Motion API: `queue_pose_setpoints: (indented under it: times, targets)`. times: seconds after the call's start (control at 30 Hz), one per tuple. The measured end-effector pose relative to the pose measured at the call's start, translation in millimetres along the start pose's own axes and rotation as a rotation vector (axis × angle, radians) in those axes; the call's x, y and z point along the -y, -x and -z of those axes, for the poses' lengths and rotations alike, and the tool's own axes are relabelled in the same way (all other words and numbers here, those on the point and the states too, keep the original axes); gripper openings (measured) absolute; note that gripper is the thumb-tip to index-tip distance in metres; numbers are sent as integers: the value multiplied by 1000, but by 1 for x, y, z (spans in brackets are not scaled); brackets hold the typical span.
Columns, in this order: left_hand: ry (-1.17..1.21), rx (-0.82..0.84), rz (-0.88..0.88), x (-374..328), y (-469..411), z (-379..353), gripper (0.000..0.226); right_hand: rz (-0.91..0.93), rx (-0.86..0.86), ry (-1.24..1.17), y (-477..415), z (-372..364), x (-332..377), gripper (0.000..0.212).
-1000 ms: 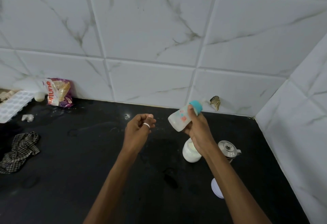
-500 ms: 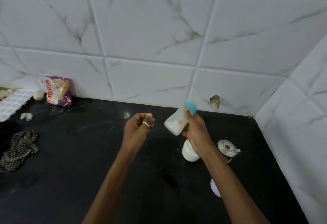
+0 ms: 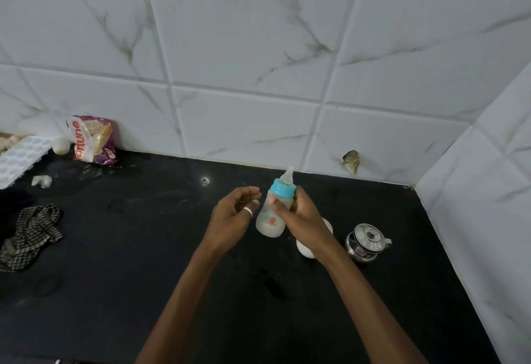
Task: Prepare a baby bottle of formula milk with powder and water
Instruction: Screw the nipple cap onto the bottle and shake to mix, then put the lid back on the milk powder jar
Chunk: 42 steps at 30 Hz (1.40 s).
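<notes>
Inspection of the bottle (image 3: 271,217): it is held clear of the bench (image 3: 115,277), over the back half and toward the right rear corner. It is nearly upright, with the teat (image 3: 288,175) on top. My right hand (image 3: 301,220) has it by the body just under the blue collar (image 3: 284,188), thumb across the front and fingers clamped round the back. My left hand (image 3: 230,220) sits just beside it with fingers loosely curled, holding nothing. The contents look cloudy white.

Assessment: light, rigid plastic, smooth-walled and probably slick if wet. The body below the collar is the sound place to hold. The teat is soft and should not be squeezed. The collar's seal cannot be confirmed from here.

A steel pot (image 3: 367,241) and a white jar (image 3: 304,248) stand on the bench below my right wrist.
</notes>
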<state>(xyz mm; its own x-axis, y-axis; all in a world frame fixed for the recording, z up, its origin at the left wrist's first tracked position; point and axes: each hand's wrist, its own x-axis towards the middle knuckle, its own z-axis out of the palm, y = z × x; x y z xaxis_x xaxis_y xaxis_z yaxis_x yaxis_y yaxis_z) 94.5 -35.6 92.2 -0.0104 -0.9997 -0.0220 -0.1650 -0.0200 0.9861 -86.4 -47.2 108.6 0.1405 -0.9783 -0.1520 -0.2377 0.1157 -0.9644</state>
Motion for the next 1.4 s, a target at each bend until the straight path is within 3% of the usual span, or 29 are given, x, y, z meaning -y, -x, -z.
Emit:
queue_pose_setpoints:
  times: [0.17, 0.53, 1.0, 1.27, 1.4]
  targets:
    - [-87, 208, -24, 11, 2, -6, 58, 10, 7, 143, 0, -7, -7, 57]
    - [-289, 89, -143, 66, -2, -25, 65, -76, -34, 303, -18, -28, -55, 55]
    - [-327, 73, -65, 132, -35, -33, 70, -246, -82, 339, -65, -54, -104, 37]
    - [-360, 111, 25, 150, -34, -35, 73, -276, -85, 318, -59, -59, -119, 48]
    - [-414, 117, 92, 153, -36, -35, 79, -292, -69, 312, -60, -59, -117, 81]
